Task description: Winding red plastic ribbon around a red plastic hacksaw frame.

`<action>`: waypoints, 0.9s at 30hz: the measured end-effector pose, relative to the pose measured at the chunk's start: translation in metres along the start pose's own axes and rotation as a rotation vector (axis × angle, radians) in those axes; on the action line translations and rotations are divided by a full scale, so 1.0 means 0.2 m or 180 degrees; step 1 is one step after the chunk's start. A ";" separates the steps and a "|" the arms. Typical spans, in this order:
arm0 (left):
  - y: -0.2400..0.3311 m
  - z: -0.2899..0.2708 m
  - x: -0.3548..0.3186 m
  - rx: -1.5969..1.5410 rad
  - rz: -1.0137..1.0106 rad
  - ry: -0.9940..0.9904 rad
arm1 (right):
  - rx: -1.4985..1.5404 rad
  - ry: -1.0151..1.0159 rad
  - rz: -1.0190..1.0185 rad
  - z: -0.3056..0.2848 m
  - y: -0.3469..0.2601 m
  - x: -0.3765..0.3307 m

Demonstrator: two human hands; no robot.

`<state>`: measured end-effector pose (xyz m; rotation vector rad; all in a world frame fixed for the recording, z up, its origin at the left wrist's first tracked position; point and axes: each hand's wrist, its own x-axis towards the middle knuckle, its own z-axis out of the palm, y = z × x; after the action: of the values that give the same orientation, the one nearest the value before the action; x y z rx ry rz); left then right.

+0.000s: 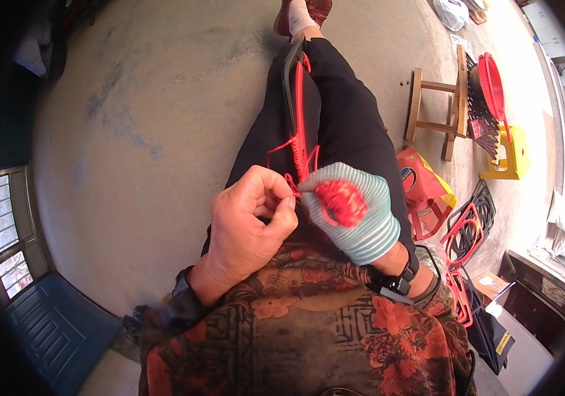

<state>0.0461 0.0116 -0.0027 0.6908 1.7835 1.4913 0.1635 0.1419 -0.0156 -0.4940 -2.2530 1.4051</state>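
Pinched between the thumb and fingertips of my bare left hand (246,228) is a thin red cord (291,180). My right hand (376,228), in a striped teal-and-white glove, is closed close beside it at the same stretch of cord. A bundle of wound red cord (343,203) lies against the gloved palm and fingers. Just beyond both hands, a long narrow dark frame (288,79) stands edge-on between my legs. Red cord wrapping (299,119) covers much of its length, and loose ends stick out near my fingers. The frame's lower end is hidden.
To the right stand a wooden stool (435,86), a red basket (490,82) and a yellow plastic stool (512,158). A red shopping bag (420,188) sits by my right leg, with several red and black frames (465,234) behind it. A blue panel (61,330) is at lower left.
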 end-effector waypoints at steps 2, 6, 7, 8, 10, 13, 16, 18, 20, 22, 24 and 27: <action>0.01 -0.01 0.00 -0.0437 -0.0334 -0.0107 | -0.0152 -0.0103 0.0062 -0.01 -0.01 0.02; 0.01 -0.04 0.00 -0.0544 -0.0394 -0.0212 | 0.1632 -0.0409 0.2695 -0.13 -0.14 0.10; 0.01 -0.04 -0.01 -0.0445 -0.0352 -0.0232 | 0.0518 0.0208 0.1254 -0.09 -0.08 0.08; 0.01 -0.04 -0.01 -0.0338 -0.0263 -0.0254 | -0.0071 0.0381 0.0578 -0.13 -0.05 0.07; 0.02 -0.04 -0.01 -0.0135 -0.0077 -0.0311 | 0.0066 0.0292 -0.0310 -0.15 0.00 0.11; 0.01 -0.03 -0.02 0.0104 0.0119 -0.0336 | 0.0552 -0.0626 -0.0208 -0.14 -0.04 0.11; 0.01 -0.03 -0.01 0.0207 0.0244 -0.0288 | 0.0630 -0.0743 -0.0075 -0.13 -0.02 0.10; 0.01 -0.03 -0.02 0.0252 0.0244 -0.0263 | 0.0593 -0.0783 -0.0121 -0.12 -0.01 0.09; 0.01 -0.03 -0.02 0.0333 0.0270 -0.0281 | 0.0580 -0.0862 -0.0130 -0.11 -0.02 0.09; 0.03 -0.03 -0.02 0.0456 0.0289 -0.0331 | 0.0474 -0.0840 -0.0164 -0.10 -0.01 0.09; 0.02 -0.03 -0.02 0.0492 0.0311 -0.0285 | 0.0446 -0.0705 -0.0161 -0.09 -0.01 0.08; 0.02 -0.03 -0.01 0.0449 0.0286 -0.0232 | 0.0540 -0.0522 -0.0101 -0.09 -0.01 0.08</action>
<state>0.0422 0.0062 0.0014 0.8951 1.8358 1.3890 0.1598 0.1612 -0.0036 -0.2957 -2.2287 1.6565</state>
